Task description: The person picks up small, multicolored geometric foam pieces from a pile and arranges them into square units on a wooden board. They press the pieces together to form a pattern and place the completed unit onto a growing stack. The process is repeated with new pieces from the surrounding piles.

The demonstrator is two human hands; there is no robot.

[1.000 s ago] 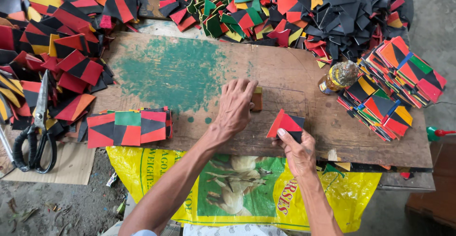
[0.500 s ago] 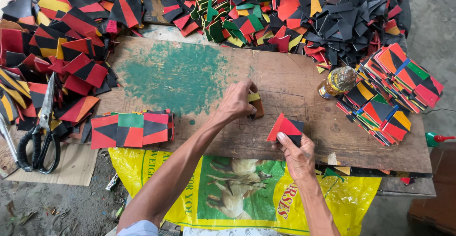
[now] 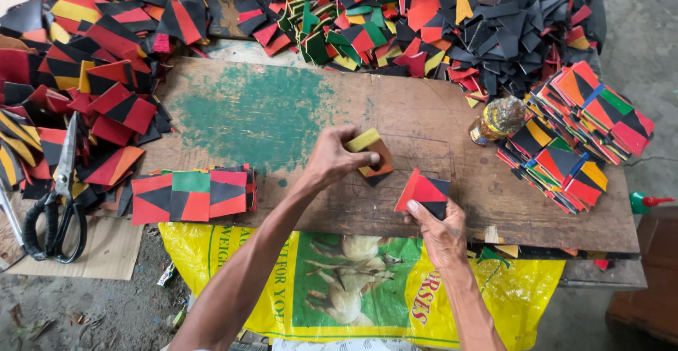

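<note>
My left hand (image 3: pixel 332 160) has its fingers closed on a yellow-and-brown patch (image 3: pixel 373 155), pressed flat on the desk (image 3: pixel 296 118). My right hand (image 3: pixel 441 227) pinches a red-and-black patch (image 3: pixel 422 190) by its lower edge, just right of the left fingertips. Judgement: keep both flat, align edges squarely before joining. Scissors (image 3: pixel 56 195) lie far left.

On the board (image 3: pixel 296 111), the jar (image 3: pixel 496 119) stands right, the scissors (image 3: pixel 58 188) lie off its left.
</note>
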